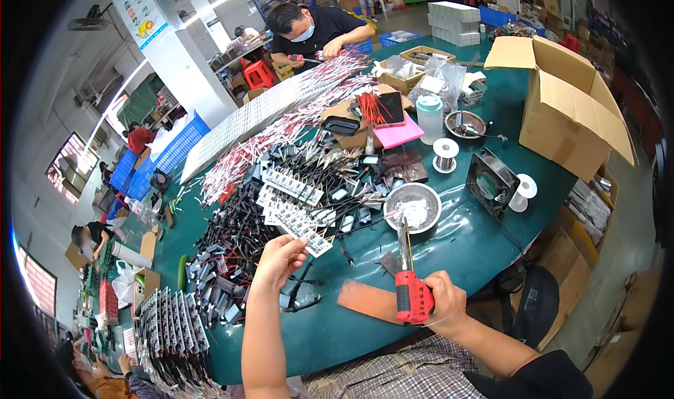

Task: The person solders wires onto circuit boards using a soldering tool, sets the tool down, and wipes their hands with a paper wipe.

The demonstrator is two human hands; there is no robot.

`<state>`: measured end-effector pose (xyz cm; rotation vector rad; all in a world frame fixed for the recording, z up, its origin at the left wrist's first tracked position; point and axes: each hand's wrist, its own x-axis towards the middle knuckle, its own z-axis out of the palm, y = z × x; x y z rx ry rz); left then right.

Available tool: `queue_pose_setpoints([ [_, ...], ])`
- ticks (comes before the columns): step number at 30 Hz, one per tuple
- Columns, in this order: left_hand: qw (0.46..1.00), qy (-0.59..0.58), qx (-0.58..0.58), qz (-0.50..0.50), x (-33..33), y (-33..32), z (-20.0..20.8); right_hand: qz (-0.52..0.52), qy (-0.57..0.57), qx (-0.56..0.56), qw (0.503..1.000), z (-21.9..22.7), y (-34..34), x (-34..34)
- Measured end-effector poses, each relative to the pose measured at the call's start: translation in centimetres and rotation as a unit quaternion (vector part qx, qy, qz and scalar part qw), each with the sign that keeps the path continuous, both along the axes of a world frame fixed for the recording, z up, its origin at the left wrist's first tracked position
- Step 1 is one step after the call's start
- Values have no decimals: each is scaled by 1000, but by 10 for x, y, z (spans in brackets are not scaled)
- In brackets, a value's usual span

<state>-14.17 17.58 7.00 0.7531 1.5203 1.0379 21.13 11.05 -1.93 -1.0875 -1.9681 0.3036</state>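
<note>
Tool (413, 299) red with black; board (309, 237) white with dark marks; table (323, 336) deep green; slab (368, 302) orange; bowl (434, 220) silver-grey; cables (228, 248) mostly black; wires (246, 161) mixed red and white; carton (562, 121) tan; pad (399, 133) hot pink; jar (430, 123) translucent white, lid (429, 102) teal; fan (491, 181) black; crates (184, 144) blue; stool (258, 74) red; lap fabric (400, 374) checked, brownish and off-white; sleeve (537, 381) black; pillar (193, 76) white; mask (303, 35) pale blue
</note>
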Motion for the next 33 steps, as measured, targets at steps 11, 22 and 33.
queue_pose_setpoints([
  [11, 984, -52, 166, 38, 60, -85, 6, -37, 169, 52, 984, 16, -15, 33],
  [22, 997, -69, -9, -45, 96, -134, -70, -114, 211, 6, 971, 21, -13, 59],
  [33, 993, -69, -55, -80, 110, -154, -76, -25, 69, 4, 997, 36, -26, 22],
])
